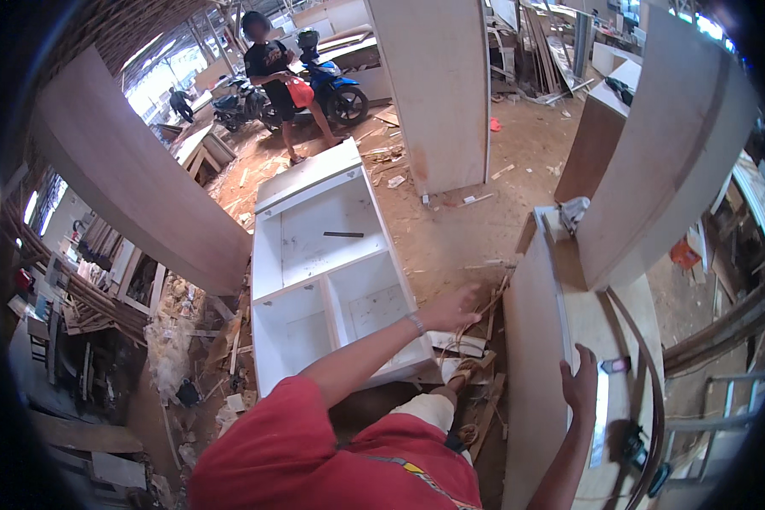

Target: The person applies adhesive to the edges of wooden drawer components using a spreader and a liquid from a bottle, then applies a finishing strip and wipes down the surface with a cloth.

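My left hand, fingers stretched out and holding nothing, is in the air past the near right corner of a white cabinet frame. That frame lies with its open compartments facing up, and a thin dark strip rests in the far one. My right hand has its thumb and fingers apart, with nothing in it. It is over or beside a long pale wooden cabinet on my right; whether it touches the surface I cannot tell. Nearest to it are a small dark rectangular object and a white strip.
A power tool and a curved brown edging strip lie on the right. Tall panels stand at left, centre and right. Wood scraps litter the floor. Another person stands beside a blue motorbike.
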Demonstrator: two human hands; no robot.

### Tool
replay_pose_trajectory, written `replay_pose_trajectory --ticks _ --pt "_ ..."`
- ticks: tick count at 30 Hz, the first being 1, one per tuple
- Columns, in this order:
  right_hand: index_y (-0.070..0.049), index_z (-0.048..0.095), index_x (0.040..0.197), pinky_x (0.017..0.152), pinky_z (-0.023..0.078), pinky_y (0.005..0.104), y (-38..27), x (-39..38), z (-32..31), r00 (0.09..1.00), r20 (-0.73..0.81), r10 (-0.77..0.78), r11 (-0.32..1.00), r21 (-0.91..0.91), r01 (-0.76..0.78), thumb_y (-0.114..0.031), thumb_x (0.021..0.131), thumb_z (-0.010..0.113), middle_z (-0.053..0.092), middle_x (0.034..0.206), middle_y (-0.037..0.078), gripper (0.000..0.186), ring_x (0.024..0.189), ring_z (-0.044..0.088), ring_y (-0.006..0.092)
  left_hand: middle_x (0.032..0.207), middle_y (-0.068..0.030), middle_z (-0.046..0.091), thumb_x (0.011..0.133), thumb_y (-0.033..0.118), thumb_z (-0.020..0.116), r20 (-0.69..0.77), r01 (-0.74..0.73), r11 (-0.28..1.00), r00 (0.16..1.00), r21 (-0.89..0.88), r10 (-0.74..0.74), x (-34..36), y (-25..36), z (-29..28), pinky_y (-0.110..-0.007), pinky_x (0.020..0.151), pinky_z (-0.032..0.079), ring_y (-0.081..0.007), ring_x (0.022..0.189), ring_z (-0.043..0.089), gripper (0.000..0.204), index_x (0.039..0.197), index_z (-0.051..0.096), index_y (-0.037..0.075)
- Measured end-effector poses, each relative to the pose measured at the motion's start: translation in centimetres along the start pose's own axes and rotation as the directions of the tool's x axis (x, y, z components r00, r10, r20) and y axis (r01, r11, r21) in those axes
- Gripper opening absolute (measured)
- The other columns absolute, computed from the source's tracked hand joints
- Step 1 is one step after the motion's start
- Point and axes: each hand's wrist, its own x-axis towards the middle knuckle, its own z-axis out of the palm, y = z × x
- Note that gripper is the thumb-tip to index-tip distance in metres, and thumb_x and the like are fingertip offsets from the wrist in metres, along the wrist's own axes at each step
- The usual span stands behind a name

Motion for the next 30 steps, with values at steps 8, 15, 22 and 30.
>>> replay_pose_trajectory --ticks 8,15,22,30 --pt "0.004 0.022 0.162 0.123 0.031 0.0567 5.3 5.6 5.5 0.978 0.051 0.203 0.869 -0.469 -0.156 -0.03 0.078 0.085 0.021 0.164 0.039 0.11 0.154 0.022 0.0542 0.166 -0.0226 0.032 0.067 0.045 0.095 0.006 -0.199 0.868 0.975 0.455 0.22 35.1 4.6 2.4 -0.05 0.127 0.024 -0.0413 0.152 0.033 0.125 0.166 0.026 0.014" --pt "0.006 0.015 0.163 0.127 0.021 0.0546 4.7 7.1 4.8 0.933 0.088 0.35 0.823 -0.504 -0.261 -0.035 0.081 0.08 0.016 0.167 0.038 0.112 0.157 0.015 0.0511 0.155 -0.0171 0.045 0.06 0.034 0.098 0.323 -0.493 0.788 0.863 0.369 0.389 46.8 4.5 5.5 -0.055 0.111 0.046 -0.0394 0.138 0.051 0.126 0.164 0.028 0.015" --pt "0.005 0.017 0.162 0.126 0.024 0.0569 4.3 7.5 5.3 0.941 0.063 0.333 0.849 -0.455 -0.27 -0.032 0.077 0.081 0.019 0.165 0.04 0.113 0.155 0.02 0.0532 0.157 -0.0191 0.044 0.063 0.04 0.096 0.147 -0.287 0.783 0.958 0.552 0.247 48.1 2.8 3.7 -0.052 0.12 0.037 -0.0412 0.14 0.05 0.119 0.163 0.034 0.025" --pt "-0.005 0.02 0.165 0.126 0.027 0.0552 4.9 10.5 4.3 0.941 0.122 0.315 0.862 -0.452 -0.23 -0.033 0.08 0.079 0.023 0.169 0.029 0.107 0.156 0.025 0.0446 0.115 -0.0127 0.067 0.084 0.055 0.071 -0.395 -0.199 0.837 0.81 0.511 0.434 48.5 -4.9 5.8 -0.055 0.095 0.044 -0.0337 0.111 0.059 0.048 0.11 0.068 0.014"
